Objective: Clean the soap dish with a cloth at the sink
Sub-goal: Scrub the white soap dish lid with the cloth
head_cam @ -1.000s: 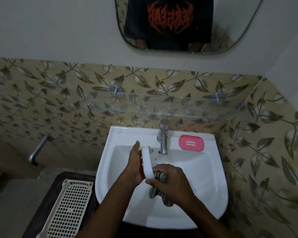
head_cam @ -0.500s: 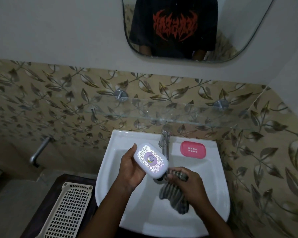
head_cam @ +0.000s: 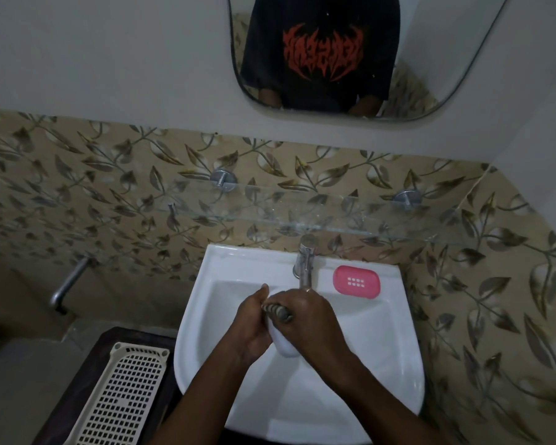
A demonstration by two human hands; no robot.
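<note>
Over the white sink [head_cam: 395, 374] my left hand [head_cam: 251, 322] holds a white soap dish part [head_cam: 284, 346], mostly hidden between both hands. My right hand [head_cam: 308, 319] covers it from above and presses a grey striped cloth [head_cam: 278, 311] against it; only a bunched edge of the cloth shows. A pink soap dish part [head_cam: 356, 282] lies on the sink's back rim, right of the tap [head_cam: 305, 261].
A glass shelf [head_cam: 302, 216] runs along the tiled wall above the tap, with a mirror [head_cam: 350, 56] higher up. A cream perforated plastic basket [head_cam: 119, 393] lies on a dark surface left of the sink. A metal pipe [head_cam: 68, 284] sticks out of the wall at left.
The white dish part, held up with its patterned face showing half a second ago, has dropped lower into the basin. My right hand has moved over it with the cloth bunched against it.
</note>
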